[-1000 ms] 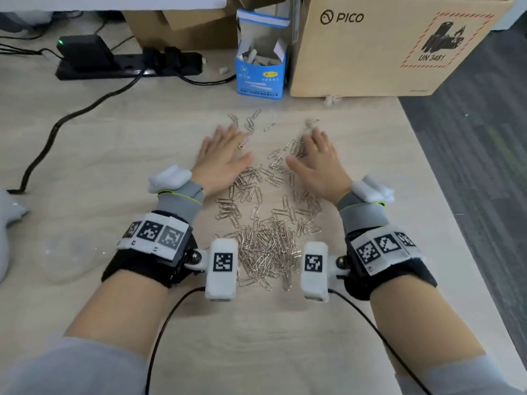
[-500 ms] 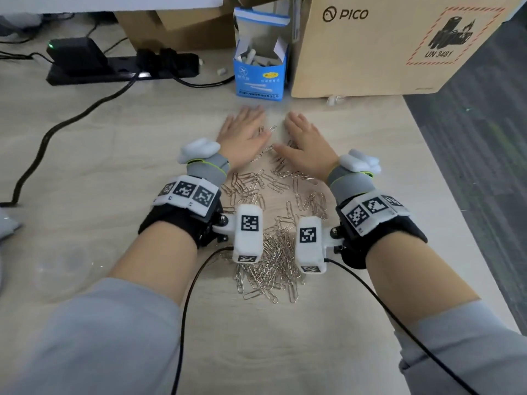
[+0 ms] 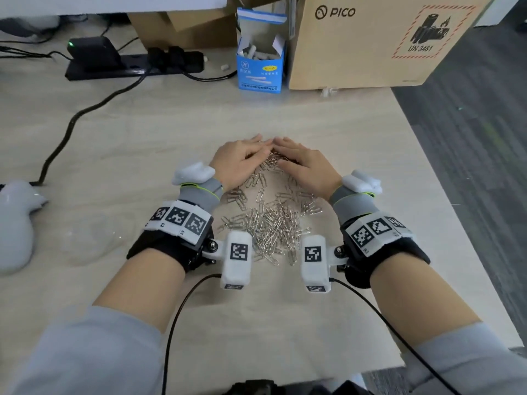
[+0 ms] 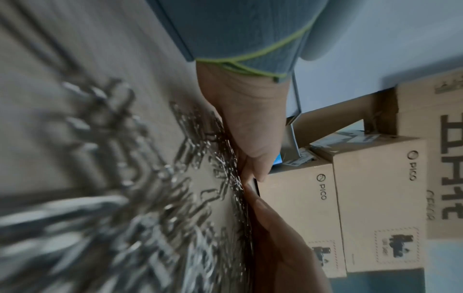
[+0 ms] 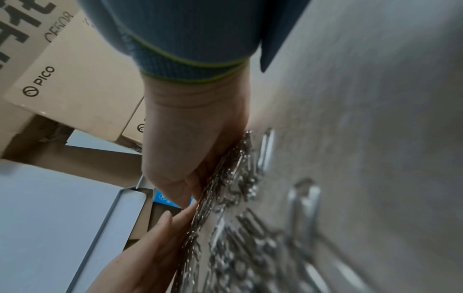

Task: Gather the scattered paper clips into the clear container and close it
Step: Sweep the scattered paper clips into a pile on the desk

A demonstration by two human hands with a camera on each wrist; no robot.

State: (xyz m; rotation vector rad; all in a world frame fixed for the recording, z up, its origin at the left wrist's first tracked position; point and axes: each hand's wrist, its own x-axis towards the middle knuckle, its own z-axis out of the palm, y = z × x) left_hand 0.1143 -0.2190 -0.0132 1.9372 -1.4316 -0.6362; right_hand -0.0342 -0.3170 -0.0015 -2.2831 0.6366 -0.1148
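Several silver paper clips (image 3: pixel 271 223) lie in a loose heap on the light wooden table (image 3: pixel 171 132), between my wrists. My left hand (image 3: pixel 239 161) and right hand (image 3: pixel 308 163) lie flat on the table at the heap's far edge, fingers straight and fingertips meeting, and press on the farthest clips. The left wrist view shows the left hand (image 4: pixel 245 123) edge-on against the clips (image 4: pixel 200 158), with the right hand (image 4: pixel 275 237) touching it. In the right wrist view the right hand (image 5: pixel 195 138) rakes clips (image 5: pixel 238 198). A faint clear round container (image 3: pixel 82 240) sits left of my left wrist.
At the back stand a blue open carton (image 3: pixel 261 67), a large PICO cardboard box (image 3: pixel 356 47) and a black power strip (image 3: pixel 134 67) with a cable (image 3: pixel 71 121) running left. A white object (image 3: pixel 14 223) lies at the left edge. The table's right edge (image 3: pixel 427 155) drops to grey carpet.
Both hands have closed together until the fingertips meet and drawn back toward me, dragging the far scattered clips into the heap.
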